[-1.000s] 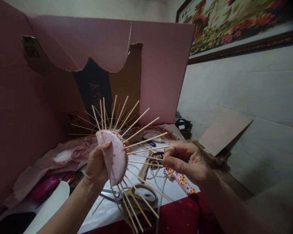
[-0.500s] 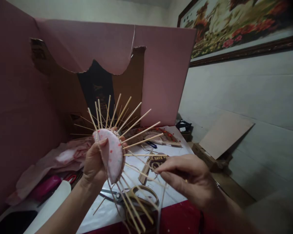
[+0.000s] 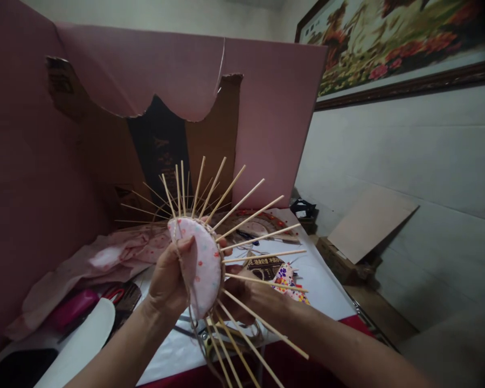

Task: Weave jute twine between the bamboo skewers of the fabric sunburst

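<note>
My left hand point(image 3: 170, 275) is closed on a padded, pink floral fabric half-disc point(image 3: 206, 264), its thumb pressed on the front. Pale wooden sticks point(image 3: 253, 218) fan out from the curved edge, where twine is woven around their bases. A strand of twine point(image 3: 182, 269) runs down the front and hangs below. My right hand point(image 3: 246, 293) reaches in behind the sticks at the right edge of the half-disc. Its fingertips are hidden there, so whether they grip twine does not show. Gold-handled scissors point(image 3: 204, 335) lie under the hanging sticks, partly covered.
Pink fabric point(image 3: 97, 264), a magenta object point(image 3: 75, 308) and a white curved piece point(image 3: 83, 345) lie at left. A dark label card point(image 3: 262, 263) and floral cloth point(image 3: 288, 280) are at right. A cut-out cardboard panel point(image 3: 214, 145) stands behind, against pink boards point(image 3: 275, 124).
My right hand has moved left, from out beside the sticks with pinched twine to behind them at the half-disc. My left hand and the half-disc have shifted slightly right.
</note>
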`<state>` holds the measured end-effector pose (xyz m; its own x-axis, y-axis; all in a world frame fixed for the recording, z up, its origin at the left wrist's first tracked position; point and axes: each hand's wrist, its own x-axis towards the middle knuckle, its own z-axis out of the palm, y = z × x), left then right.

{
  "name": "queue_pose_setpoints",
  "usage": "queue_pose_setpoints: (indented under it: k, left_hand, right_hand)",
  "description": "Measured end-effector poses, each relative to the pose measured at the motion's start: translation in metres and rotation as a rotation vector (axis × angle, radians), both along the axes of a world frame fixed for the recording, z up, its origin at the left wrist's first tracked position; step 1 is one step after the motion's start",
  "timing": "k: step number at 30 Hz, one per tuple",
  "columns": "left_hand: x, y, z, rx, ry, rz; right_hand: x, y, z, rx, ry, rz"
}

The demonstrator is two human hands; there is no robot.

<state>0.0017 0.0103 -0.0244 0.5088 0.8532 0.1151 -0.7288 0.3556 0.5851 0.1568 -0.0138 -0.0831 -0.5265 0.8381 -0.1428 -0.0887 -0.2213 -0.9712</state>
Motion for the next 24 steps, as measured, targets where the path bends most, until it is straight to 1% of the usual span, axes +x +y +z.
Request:
queue_pose_setpoints:
  k: [6, 10, 15, 17, 20, 24]
  left_hand:
    - [-0.001, 0.003, -0.002, -0.013, 0.02, -0.032]
    - [-0.001, 0.005, -0.002, -0.004, 0.014, -0.015]
    - [-0.002, 0.005, 0.0, 0.004, 0.003, -0.022]
    - [-0.004, 0.007, 0.001, 0.022, 0.005, -0.009]
    - [-0.008, 0.012, 0.002, 0.035, -0.001, 0.018]
    - [-0.01, 0.019, 0.001, -0.002, -0.025, 0.034]
  right_hand:
    - [-0.008, 0.004, 0.007, -0.028, 0.029, 0.008]
    - [-0.006, 0.004, 0.006, 0.025, 0.024, -0.031]
    - [0.001, 0.005, 0.014, -0.02, 0.068, -0.102]
    - [0.006, 0.004, 0.019, 0.025, 0.041, -0.161]
    - [0.019, 0.004, 0.026, 0.136, -0.044, -0.29]
    - [0.036, 0.0, 0.035, 0.232, -0.086, -0.4]
